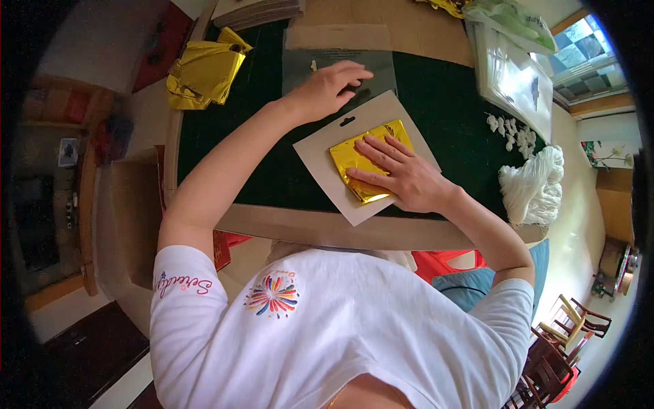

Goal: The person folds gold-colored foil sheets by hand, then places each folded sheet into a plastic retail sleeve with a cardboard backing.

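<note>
My right hand (415, 178) lies flat, fingers spread, on a folded gold foil piece (368, 158). Beneath the foil is a grey-white card (319, 145) with a hanging slot, turned at an angle near the table's front edge. My left hand (340, 83) hovers over or rests on a clear plastic bag (337, 60) beyond the card. Its fingers are loosely bent and apart, with nothing visible in them.
The table has a dark green cover (255, 160). More gold foil (206, 71) lies at the left. At the right are clear plastic bags (514, 85), small white knotted pieces (512, 133) and a white yarn bundle (533, 185). Stacked cardboard (255, 11) sits at the back.
</note>
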Action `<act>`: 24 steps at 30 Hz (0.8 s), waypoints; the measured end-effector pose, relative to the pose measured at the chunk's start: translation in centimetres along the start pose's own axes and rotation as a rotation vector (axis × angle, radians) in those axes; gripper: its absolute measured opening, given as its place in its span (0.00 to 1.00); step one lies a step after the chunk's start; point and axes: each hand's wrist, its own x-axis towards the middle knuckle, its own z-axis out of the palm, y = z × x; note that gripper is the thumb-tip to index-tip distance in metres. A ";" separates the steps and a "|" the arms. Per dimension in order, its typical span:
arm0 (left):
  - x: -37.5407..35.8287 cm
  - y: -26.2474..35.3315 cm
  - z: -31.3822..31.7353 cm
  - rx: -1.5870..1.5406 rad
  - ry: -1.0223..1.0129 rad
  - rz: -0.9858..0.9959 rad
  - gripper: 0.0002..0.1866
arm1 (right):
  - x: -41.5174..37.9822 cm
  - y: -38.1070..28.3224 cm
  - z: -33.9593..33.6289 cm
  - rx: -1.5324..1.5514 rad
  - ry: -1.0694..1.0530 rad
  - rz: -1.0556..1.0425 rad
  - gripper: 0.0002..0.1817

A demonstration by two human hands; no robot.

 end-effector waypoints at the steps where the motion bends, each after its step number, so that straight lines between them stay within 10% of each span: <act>1: 0.2 -0.3 -0.2 0.098 0.002 0.000 0.23 | 0.0 0.0 -0.1 0.007 -0.007 0.004 0.38; 5: -0.7 -2.5 -2.1 0.636 0.032 0.208 0.22 | 0.0 0.0 -0.1 0.006 -0.021 0.010 0.38; 24: -0.2 0.1 0.1 0.819 -0.144 0.281 0.25 | 0.2 -0.1 0.2 -0.010 -0.033 0.015 0.40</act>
